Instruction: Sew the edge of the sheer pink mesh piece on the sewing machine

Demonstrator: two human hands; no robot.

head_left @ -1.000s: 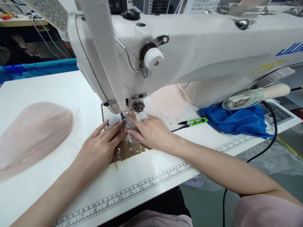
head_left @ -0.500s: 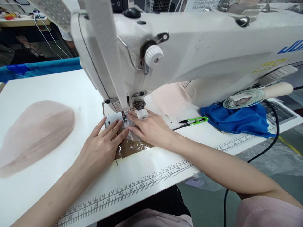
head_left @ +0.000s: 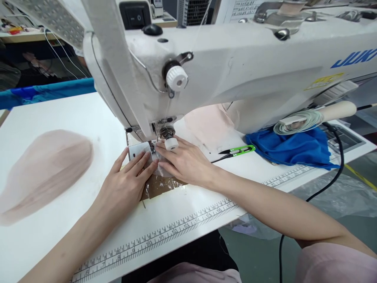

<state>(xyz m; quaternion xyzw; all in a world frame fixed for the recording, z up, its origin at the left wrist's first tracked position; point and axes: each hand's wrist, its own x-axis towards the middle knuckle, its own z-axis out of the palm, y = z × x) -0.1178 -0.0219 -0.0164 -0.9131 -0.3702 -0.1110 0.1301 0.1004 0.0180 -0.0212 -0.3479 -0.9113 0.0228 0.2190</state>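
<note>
Fingers spread and lying flat, my left hand (head_left: 126, 179) rests on the metal needle plate (head_left: 139, 150) just left of the presser foot (head_left: 152, 147). My right hand (head_left: 190, 163) lies flat on the other side, its fingertips partly hidden behind the white knob (head_left: 171, 144). Under and between the fingertips is a small piece of sheer, pale fabric (head_left: 160, 170), mostly covered by my hands. The white sewing machine (head_left: 224, 59) stands over both hands. Brown, tape-covered bed (head_left: 160, 185) shows in front of the fabric.
A sheer pinkish fabric piece (head_left: 50, 169) lies at left, and pale pink fabric (head_left: 209, 122) lies under the machine arm. Green thread snips (head_left: 240, 150) are right of my right hand, beside a blue cloth (head_left: 291, 147). A printed ruler (head_left: 165, 234) follows the table's front edge.
The camera view has shifted slightly, so the machine sits a little lower and further left in the picture. Both hands keep nearly the same place beside the presser foot.
</note>
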